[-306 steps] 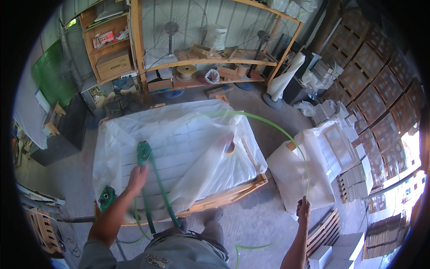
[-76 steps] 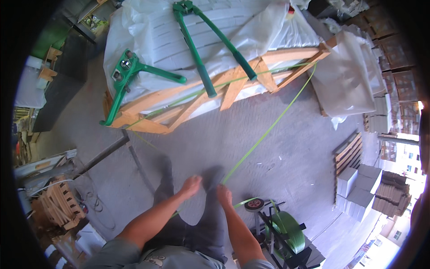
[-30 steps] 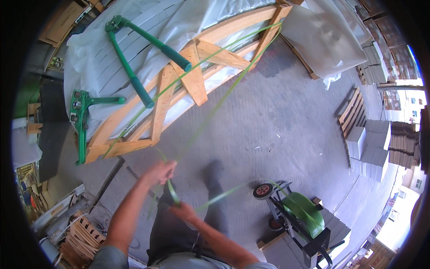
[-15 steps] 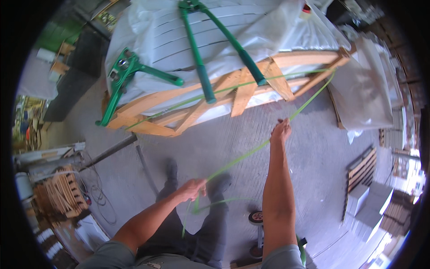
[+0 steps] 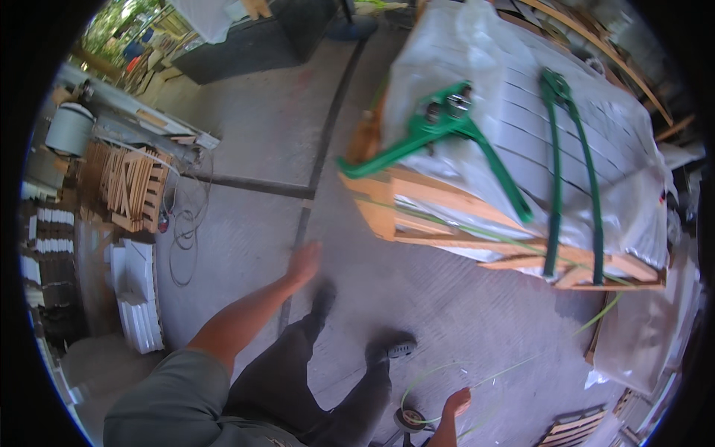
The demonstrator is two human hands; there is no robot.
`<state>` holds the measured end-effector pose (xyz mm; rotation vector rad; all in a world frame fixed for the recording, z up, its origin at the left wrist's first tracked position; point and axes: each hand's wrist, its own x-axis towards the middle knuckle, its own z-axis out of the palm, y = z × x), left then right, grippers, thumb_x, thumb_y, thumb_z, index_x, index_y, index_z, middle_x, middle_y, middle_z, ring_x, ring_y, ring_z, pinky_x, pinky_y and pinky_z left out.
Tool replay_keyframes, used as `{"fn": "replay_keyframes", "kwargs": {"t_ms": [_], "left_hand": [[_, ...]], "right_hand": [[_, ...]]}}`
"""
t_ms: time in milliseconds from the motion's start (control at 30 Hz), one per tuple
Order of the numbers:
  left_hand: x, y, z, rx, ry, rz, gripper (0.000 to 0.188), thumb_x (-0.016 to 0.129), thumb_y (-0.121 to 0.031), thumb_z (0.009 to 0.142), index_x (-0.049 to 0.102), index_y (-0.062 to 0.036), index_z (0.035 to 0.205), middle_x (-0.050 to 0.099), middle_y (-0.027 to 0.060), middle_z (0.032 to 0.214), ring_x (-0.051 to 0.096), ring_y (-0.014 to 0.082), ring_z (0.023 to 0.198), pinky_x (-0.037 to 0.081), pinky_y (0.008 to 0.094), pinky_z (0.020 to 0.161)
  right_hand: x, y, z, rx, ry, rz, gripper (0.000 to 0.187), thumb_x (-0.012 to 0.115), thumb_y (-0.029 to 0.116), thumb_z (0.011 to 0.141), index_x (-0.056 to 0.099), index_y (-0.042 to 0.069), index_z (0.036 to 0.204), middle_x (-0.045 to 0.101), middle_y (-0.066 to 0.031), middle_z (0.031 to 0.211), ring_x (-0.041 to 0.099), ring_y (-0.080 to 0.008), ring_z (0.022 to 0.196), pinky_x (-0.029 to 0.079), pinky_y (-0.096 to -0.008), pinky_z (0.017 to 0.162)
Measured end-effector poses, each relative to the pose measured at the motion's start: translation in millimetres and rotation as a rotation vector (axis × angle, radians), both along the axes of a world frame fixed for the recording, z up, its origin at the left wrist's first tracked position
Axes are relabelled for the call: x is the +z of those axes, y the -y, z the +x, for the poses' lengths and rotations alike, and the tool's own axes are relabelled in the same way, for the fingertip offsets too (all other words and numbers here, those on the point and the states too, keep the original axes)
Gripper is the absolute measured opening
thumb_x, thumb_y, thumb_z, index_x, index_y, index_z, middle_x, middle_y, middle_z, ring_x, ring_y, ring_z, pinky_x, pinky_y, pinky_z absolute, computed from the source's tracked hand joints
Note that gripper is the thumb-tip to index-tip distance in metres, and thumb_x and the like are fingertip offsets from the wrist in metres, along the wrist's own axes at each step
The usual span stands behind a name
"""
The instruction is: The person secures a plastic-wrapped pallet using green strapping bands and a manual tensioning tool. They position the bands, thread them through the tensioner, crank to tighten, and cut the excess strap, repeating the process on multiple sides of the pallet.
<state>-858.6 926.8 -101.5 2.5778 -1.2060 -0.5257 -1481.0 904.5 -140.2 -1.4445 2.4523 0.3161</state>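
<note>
My right hand (image 5: 456,402) is low in the head view, its fingers closed round a thin green strap (image 5: 514,369). The strap runs up to the right, to the near corner of a wooden crate (image 5: 462,242), and another length crosses the crate's front. Loose loops hang near my right hand. My left hand (image 5: 305,262) is raised over the floor, away from the strap, its fingers smeared by motion. On the plastic-wrapped load (image 5: 514,141) lie a green strapping tensioner (image 5: 439,123) and a green long-handled cutter (image 5: 557,171).
A small wheeled stand (image 5: 410,417) is by my right foot. To the left are a pallet of wooden slats (image 5: 134,186), a coiled cable (image 5: 186,238) and white stacked panels (image 5: 138,298). A dark low block (image 5: 246,52) stands at the back; another pallet (image 5: 573,428) lies lower right.
The view has swung left, so the crate sits further right. My left hand has let go of the strap and moved away from it. The right hand keeps the strap, closer to my body.
</note>
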Motion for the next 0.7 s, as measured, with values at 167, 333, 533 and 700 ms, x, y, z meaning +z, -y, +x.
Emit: {"fn": "replay_keyframes", "kwargs": {"t_ms": [167, 333, 533, 700], "left_hand": [[-36, 74, 66, 0.072, 0.059, -0.177, 0.024, 0.042, -0.03, 0.097, 0.054, -0.0093, 0.097, 0.062, 0.0194, 0.071, 0.061, 0.0425, 0.067, 0.045, 0.0536, 0.057], [-54, 127, 129, 0.124, -0.05, -0.112, 0.025, 0.043, -0.031, 0.096, 0.055, -0.0085, 0.095, 0.064, 0.0163, 0.074, 0.064, 0.0372, 0.072, 0.048, 0.0505, 0.064], [-107, 114, 166, 0.016, -0.029, -0.173, 0.025, 0.044, -0.031, 0.095, 0.054, -0.0083, 0.09, 0.062, 0.0134, 0.067, 0.063, 0.0346, 0.067, 0.048, 0.0485, 0.057], [-190, 40, 117, -0.085, -0.131, -0.068, 0.022, 0.046, -0.03, 0.094, 0.053, -0.0101, 0.089, 0.06, 0.0139, 0.064, 0.062, 0.0349, 0.063, 0.047, 0.0483, 0.055]], "right_hand": [[-38, -49, 122, 0.592, -0.426, 0.21, 0.025, 0.042, 0.023, 0.098, 0.062, 0.007, 0.097, 0.063, -0.0063, 0.078, 0.065, -0.0241, 0.067, 0.05, -0.0376, 0.056], [-86, -54, 241, 0.719, -0.486, 0.038, 0.013, 0.045, 0.017, 0.094, 0.057, 0.013, 0.099, 0.059, 0.0009, 0.084, 0.062, -0.0145, 0.075, 0.048, -0.0292, 0.057], [-118, -15, 257, 0.686, -0.321, 0.125, 0.014, 0.047, 0.013, 0.091, 0.057, 0.012, 0.101, 0.06, -0.001, 0.086, 0.062, -0.0163, 0.079, 0.048, -0.0303, 0.06], [-189, 34, 175, 0.873, -0.874, 0.045, 0.015, 0.043, 0.018, 0.094, 0.057, 0.015, 0.101, 0.057, 0.0025, 0.085, 0.057, -0.0112, 0.075, 0.043, -0.0295, 0.056]]}}
